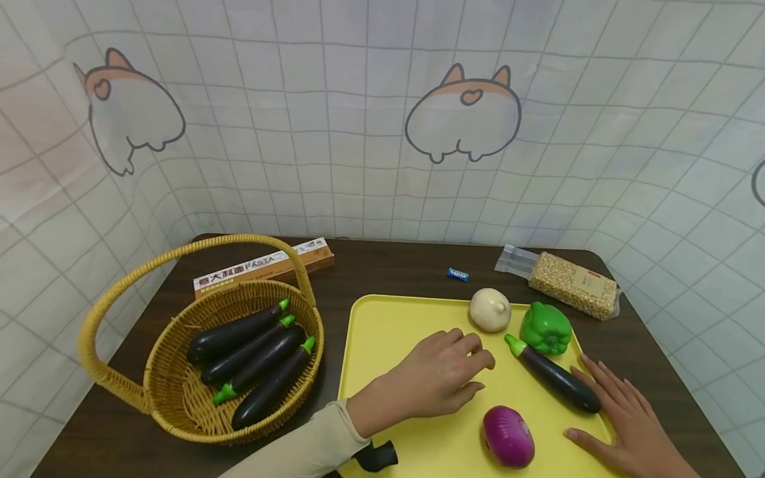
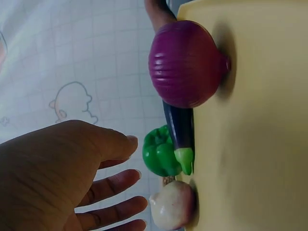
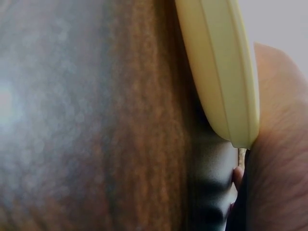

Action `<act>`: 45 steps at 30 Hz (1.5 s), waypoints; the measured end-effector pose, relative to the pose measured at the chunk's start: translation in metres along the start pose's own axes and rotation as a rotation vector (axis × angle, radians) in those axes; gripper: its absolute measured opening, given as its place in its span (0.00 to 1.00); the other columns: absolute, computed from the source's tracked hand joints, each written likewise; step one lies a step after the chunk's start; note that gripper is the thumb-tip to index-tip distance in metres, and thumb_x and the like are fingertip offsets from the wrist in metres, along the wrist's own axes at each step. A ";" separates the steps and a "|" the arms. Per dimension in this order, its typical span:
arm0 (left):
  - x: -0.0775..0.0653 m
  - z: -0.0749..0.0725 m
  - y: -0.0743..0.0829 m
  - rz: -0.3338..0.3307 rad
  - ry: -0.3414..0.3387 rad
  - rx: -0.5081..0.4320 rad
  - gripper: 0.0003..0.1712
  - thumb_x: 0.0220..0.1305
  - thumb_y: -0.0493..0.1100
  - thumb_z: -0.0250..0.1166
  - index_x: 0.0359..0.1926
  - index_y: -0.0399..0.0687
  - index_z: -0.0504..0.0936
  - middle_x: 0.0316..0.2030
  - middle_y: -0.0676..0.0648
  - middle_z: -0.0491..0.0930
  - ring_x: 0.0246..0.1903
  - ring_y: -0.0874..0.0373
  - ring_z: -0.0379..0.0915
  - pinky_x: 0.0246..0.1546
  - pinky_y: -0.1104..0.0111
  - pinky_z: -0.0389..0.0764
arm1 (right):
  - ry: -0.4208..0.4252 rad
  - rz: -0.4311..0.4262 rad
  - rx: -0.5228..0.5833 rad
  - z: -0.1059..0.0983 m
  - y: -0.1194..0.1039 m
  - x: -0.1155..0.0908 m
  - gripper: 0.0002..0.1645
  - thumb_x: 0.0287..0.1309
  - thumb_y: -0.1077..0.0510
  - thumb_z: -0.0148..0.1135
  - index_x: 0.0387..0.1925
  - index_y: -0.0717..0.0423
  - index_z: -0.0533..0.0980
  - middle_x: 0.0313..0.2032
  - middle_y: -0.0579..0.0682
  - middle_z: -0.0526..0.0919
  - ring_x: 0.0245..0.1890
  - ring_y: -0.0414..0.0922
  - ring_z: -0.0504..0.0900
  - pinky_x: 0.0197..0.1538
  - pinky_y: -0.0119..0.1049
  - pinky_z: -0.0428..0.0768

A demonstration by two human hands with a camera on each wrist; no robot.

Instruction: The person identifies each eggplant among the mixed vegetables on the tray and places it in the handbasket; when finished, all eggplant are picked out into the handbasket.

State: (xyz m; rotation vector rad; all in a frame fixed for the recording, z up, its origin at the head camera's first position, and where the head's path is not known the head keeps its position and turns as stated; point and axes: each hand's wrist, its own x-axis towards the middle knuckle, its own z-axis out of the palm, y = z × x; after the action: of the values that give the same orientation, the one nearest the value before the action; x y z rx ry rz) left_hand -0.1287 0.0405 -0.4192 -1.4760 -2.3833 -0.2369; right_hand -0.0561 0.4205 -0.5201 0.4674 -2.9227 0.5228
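My left hand (image 1: pixel 442 372) hovers over the yellow tray (image 1: pixel 382 332) with its fingers loosely bent and nothing in them. A purple onion (image 1: pixel 509 437) lies on the tray just below that hand. In the left wrist view, the onion (image 2: pixel 185 65) stands apart from the hand's fingertips. My right hand (image 1: pixel 627 418) rests at the tray's right edge, fingers spread, its fingertips close beside an eggplant (image 1: pixel 556 377) with a green stem. Behind the eggplant sit a green bell pepper (image 1: pixel 545 328) and a white onion-like bulb (image 1: pixel 490 310).
On the left stands a wicker basket (image 1: pixel 157 362) with a tall handle, holding several eggplants (image 1: pixel 263 362). A pasta box (image 1: pixel 269 265) lies behind it. Beyond the tray are a small blue wrapped packet (image 1: pixel 457 274) and a clear bag of pale grains (image 1: pixel 556 275). Fabric walls surround the dark table.
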 end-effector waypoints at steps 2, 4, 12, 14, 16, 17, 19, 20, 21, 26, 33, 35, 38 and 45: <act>0.009 0.002 0.002 0.015 -0.012 -0.002 0.15 0.72 0.54 0.69 0.55 0.57 0.83 0.46 0.54 0.79 0.40 0.60 0.73 0.42 0.71 0.75 | -0.002 0.008 0.003 -0.001 0.000 0.000 0.56 0.61 0.39 0.74 0.83 0.43 0.57 0.84 0.47 0.46 0.81 0.61 0.45 0.74 0.60 0.23; 0.019 0.005 0.004 0.029 -0.020 -0.010 0.15 0.73 0.54 0.69 0.55 0.57 0.83 0.48 0.54 0.79 0.42 0.60 0.73 0.44 0.71 0.76 | -0.004 0.016 0.003 -0.002 0.000 0.000 0.56 0.61 0.39 0.74 0.84 0.43 0.57 0.84 0.47 0.46 0.81 0.61 0.44 0.74 0.61 0.23; 0.052 0.023 0.004 0.071 -0.065 -0.020 0.17 0.74 0.55 0.67 0.58 0.59 0.83 0.49 0.54 0.79 0.44 0.61 0.74 0.45 0.74 0.74 | 0.012 -0.004 0.015 -0.003 -0.001 -0.002 0.55 0.61 0.41 0.75 0.83 0.43 0.59 0.83 0.47 0.48 0.81 0.61 0.46 0.75 0.61 0.26; 0.058 0.027 0.002 0.066 -0.106 -0.029 0.18 0.74 0.56 0.68 0.59 0.59 0.83 0.49 0.55 0.79 0.43 0.61 0.73 0.45 0.73 0.73 | 0.015 -0.006 0.018 -0.003 -0.002 -0.002 0.55 0.60 0.41 0.75 0.83 0.43 0.59 0.83 0.47 0.48 0.81 0.60 0.46 0.75 0.60 0.26; 0.062 0.030 0.001 0.065 -0.156 -0.045 0.18 0.74 0.57 0.68 0.59 0.60 0.82 0.50 0.55 0.79 0.43 0.61 0.73 0.46 0.73 0.73 | 0.009 -0.008 0.025 -0.002 -0.002 -0.001 0.55 0.61 0.41 0.75 0.83 0.43 0.58 0.83 0.47 0.48 0.82 0.59 0.44 0.75 0.61 0.26; 0.064 0.031 0.001 0.069 -0.181 -0.053 0.19 0.74 0.58 0.67 0.59 0.60 0.82 0.51 0.56 0.78 0.43 0.62 0.72 0.47 0.73 0.72 | 0.006 -0.008 0.030 -0.001 -0.003 -0.001 0.55 0.61 0.41 0.75 0.83 0.42 0.58 0.83 0.46 0.48 0.82 0.58 0.44 0.75 0.61 0.26; 0.069 0.034 0.002 0.094 -0.213 -0.063 0.20 0.74 0.59 0.66 0.61 0.60 0.82 0.52 0.56 0.78 0.44 0.62 0.72 0.48 0.73 0.72 | 0.009 -0.014 0.045 0.000 -0.004 -0.002 0.56 0.61 0.42 0.76 0.83 0.43 0.58 0.83 0.47 0.48 0.82 0.56 0.44 0.75 0.64 0.27; 0.072 0.035 0.003 0.109 -0.224 -0.068 0.21 0.74 0.59 0.66 0.61 0.60 0.82 0.53 0.56 0.78 0.45 0.62 0.72 0.50 0.73 0.72 | 0.009 -0.017 0.049 0.001 -0.004 -0.002 0.56 0.61 0.42 0.76 0.83 0.43 0.58 0.83 0.47 0.48 0.82 0.55 0.44 0.75 0.64 0.28; 0.075 0.037 0.005 0.121 -0.235 -0.074 0.21 0.75 0.60 0.65 0.62 0.60 0.81 0.53 0.57 0.78 0.46 0.63 0.72 0.50 0.74 0.72 | 0.010 -0.020 0.049 0.001 -0.004 -0.003 0.56 0.61 0.42 0.76 0.83 0.44 0.58 0.83 0.48 0.48 0.82 0.55 0.43 0.75 0.65 0.28; 0.092 0.045 0.012 0.154 -0.284 -0.129 0.25 0.76 0.61 0.63 0.67 0.61 0.78 0.59 0.57 0.76 0.53 0.64 0.71 0.53 0.74 0.71 | 0.021 -0.028 0.052 0.001 -0.003 -0.003 0.56 0.60 0.43 0.77 0.83 0.44 0.59 0.83 0.48 0.49 0.82 0.51 0.42 0.75 0.65 0.29; 0.110 0.057 0.019 0.177 -0.323 -0.090 0.29 0.76 0.64 0.62 0.72 0.64 0.74 0.65 0.57 0.70 0.58 0.64 0.68 0.60 0.74 0.67 | 0.046 -0.046 0.060 -0.002 0.000 -0.004 0.56 0.58 0.45 0.78 0.82 0.45 0.60 0.83 0.49 0.50 0.82 0.49 0.43 0.75 0.65 0.31; 0.112 0.059 0.021 0.170 -0.333 -0.055 0.31 0.76 0.64 0.61 0.74 0.65 0.73 0.67 0.58 0.69 0.59 0.64 0.67 0.60 0.74 0.67 | 0.044 -0.045 0.052 -0.002 0.000 -0.004 0.57 0.58 0.44 0.78 0.83 0.44 0.60 0.83 0.49 0.50 0.82 0.50 0.43 0.75 0.64 0.31; 0.115 0.063 0.022 0.159 -0.359 -0.020 0.33 0.76 0.65 0.61 0.77 0.67 0.69 0.69 0.58 0.67 0.61 0.63 0.65 0.62 0.74 0.66 | 0.036 -0.038 0.044 -0.002 -0.001 -0.004 0.57 0.59 0.43 0.78 0.83 0.43 0.58 0.83 0.48 0.49 0.82 0.50 0.43 0.75 0.64 0.31; 0.116 0.068 0.024 0.113 -0.422 0.002 0.35 0.76 0.65 0.60 0.79 0.70 0.65 0.68 0.59 0.65 0.63 0.64 0.64 0.63 0.73 0.66 | 0.041 -0.044 0.040 -0.001 -0.001 -0.003 0.58 0.58 0.43 0.78 0.84 0.42 0.58 0.83 0.49 0.50 0.82 0.51 0.44 0.76 0.62 0.30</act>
State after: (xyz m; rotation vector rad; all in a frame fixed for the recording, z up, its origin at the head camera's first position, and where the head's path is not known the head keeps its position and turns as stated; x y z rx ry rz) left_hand -0.1674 0.1693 -0.4416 -1.8010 -2.5961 0.1172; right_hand -0.0528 0.4205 -0.5194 0.5189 -2.8611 0.5792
